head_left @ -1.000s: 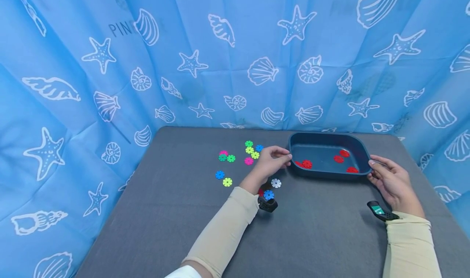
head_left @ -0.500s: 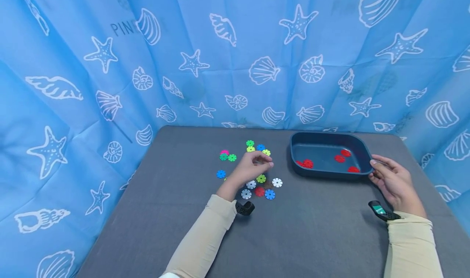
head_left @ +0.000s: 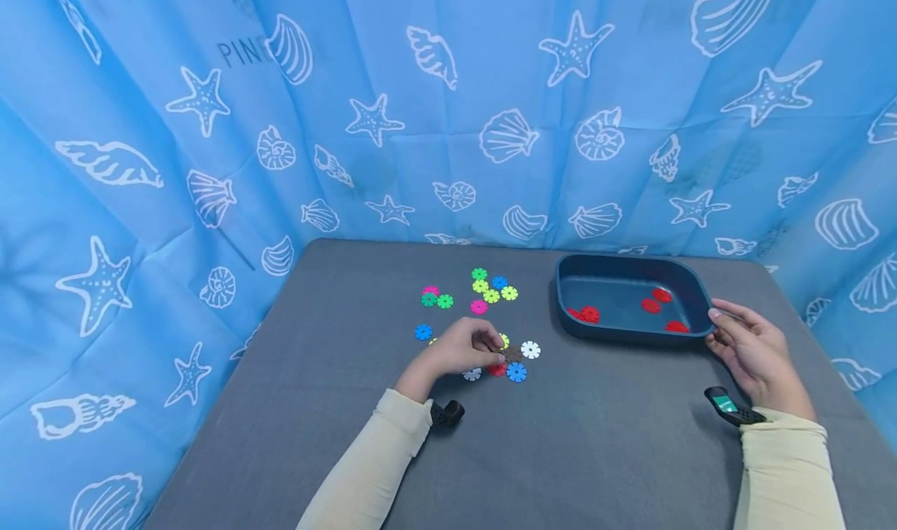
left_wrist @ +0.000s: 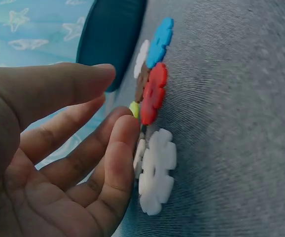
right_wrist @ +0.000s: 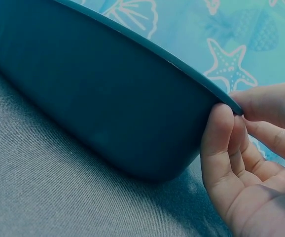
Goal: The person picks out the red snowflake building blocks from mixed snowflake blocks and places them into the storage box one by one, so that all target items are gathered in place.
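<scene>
My left hand [head_left: 457,351] hovers low over a loose group of notched plastic snowflake discs, thumb and fingers apart with nothing between them in the left wrist view. Its fingertips are nearest a red disc [left_wrist: 155,94], which lies beside a brown disc [head_left: 515,355] and a blue disc [head_left: 516,372]. A white disc [left_wrist: 157,173] lies just below the fingers. On the right, my right hand [head_left: 755,359] pinches the rim of a dark blue rectangular tub [right_wrist: 98,89] between thumb and fingers. Several red discs [head_left: 651,306] lie inside the tub.
Farther back on the grey table [head_left: 294,421] lie more discs, among them green [head_left: 444,301], pink [head_left: 479,307], yellow [head_left: 509,293] and blue [head_left: 423,332]. A blue curtain [head_left: 448,110] with shell prints hangs behind the table.
My left hand has let go of the tub's left end and moved left and nearer, down to the discs around the red one. The right hand keeps its grip on the tub's rim.
</scene>
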Demonstrator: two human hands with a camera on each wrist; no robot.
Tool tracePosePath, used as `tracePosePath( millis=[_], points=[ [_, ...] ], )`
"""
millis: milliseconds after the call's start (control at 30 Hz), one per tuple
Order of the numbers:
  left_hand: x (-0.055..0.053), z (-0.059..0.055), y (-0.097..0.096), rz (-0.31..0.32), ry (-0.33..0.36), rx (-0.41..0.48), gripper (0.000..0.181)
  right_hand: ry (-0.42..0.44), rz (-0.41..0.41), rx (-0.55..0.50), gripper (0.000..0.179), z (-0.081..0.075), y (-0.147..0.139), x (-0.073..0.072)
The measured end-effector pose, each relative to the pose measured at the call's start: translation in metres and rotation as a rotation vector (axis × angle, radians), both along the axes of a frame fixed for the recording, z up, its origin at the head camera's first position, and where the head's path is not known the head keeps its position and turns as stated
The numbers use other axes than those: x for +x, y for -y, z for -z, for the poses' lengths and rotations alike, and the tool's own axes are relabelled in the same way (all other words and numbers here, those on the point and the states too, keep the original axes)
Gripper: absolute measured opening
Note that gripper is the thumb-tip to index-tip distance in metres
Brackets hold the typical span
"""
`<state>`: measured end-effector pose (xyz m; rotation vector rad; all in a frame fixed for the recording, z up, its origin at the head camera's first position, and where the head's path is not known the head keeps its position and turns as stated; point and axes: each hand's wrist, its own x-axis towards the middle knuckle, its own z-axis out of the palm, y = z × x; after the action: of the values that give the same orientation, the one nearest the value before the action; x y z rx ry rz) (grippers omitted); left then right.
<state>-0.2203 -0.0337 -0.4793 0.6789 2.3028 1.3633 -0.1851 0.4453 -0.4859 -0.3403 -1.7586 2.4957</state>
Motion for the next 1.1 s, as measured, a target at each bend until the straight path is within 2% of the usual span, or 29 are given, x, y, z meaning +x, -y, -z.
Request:
tracePosePath(
  millis=[233,533,700,933,1100],
  points=[
    [0.0035,0.0026,-0.0012,0.004,-0.013,-0.022,0.023,-0.015,-0.009,-0.025,0.021,-0.0007,-0.0008,0.0001],
    [0.007,0.004,-0.0041,-0.03,-0.001,-0.065,0.028,0.001,-0.006,-0.023,0.02,-0.0024,0.0001,-0.0008],
    [0.0096,0.002,-0.0053,-0.013,0.014,-0.063,0.029,-0.009,-0.007,-0.041,0.019,-0.0002,-0.0005,0.0002],
    [0.0107,-0.0002,-0.0069,0.037,-0.016,-0.07,0.027,-0.011,-0.008,-0.037,0.019,-0.0005,-0.0009,0.0011],
    [0.0097,0.0,-0.0079,0.029,-0.031,-0.061,0.026,-0.002,0.001,-0.019,0.02,-0.0015,0.0001,0.0009]
  ],
)
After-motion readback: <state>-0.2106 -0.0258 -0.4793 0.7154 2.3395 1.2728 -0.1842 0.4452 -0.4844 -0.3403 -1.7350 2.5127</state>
